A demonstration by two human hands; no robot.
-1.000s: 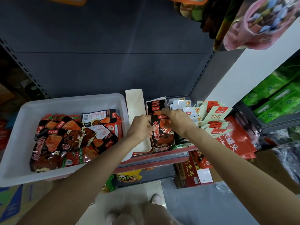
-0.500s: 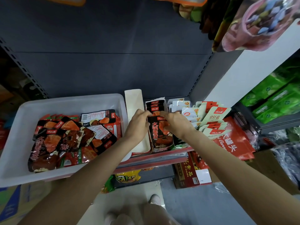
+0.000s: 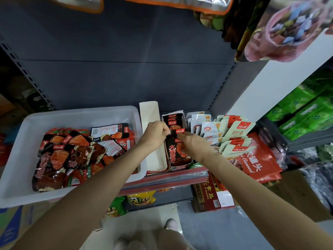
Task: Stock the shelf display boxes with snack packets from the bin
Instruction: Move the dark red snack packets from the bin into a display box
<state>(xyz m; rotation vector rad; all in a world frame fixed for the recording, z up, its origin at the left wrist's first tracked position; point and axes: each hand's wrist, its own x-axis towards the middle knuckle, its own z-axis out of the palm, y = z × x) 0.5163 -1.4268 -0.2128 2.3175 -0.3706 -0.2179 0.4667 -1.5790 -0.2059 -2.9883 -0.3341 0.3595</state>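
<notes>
A white plastic bin (image 3: 21, 134) sits on the shelf at the left, full of black-and-red snack packets (image 3: 64, 156). To its right stand an empty white display box (image 3: 153, 154) and a display box (image 3: 180, 166) filled with black-and-red packets. My left hand (image 3: 155, 132) and my right hand (image 3: 191, 143) both pinch the top edge of one black snack packet (image 3: 175, 150) that stands in this box, in front of a row of like packets (image 3: 173, 120).
Pale green and white snack packets (image 3: 232, 130) fill the boxes to the right, beside a red bag (image 3: 257, 159). The red shelf edge (image 3: 162, 179) runs in front. Green packs (image 3: 306, 109) line the right-hand shelf. Bags hang overhead. A carton (image 3: 209, 195) stands on the floor below.
Both hands have moved toward the back of the display box with the packet, which now stands more upright against the row behind it.
</notes>
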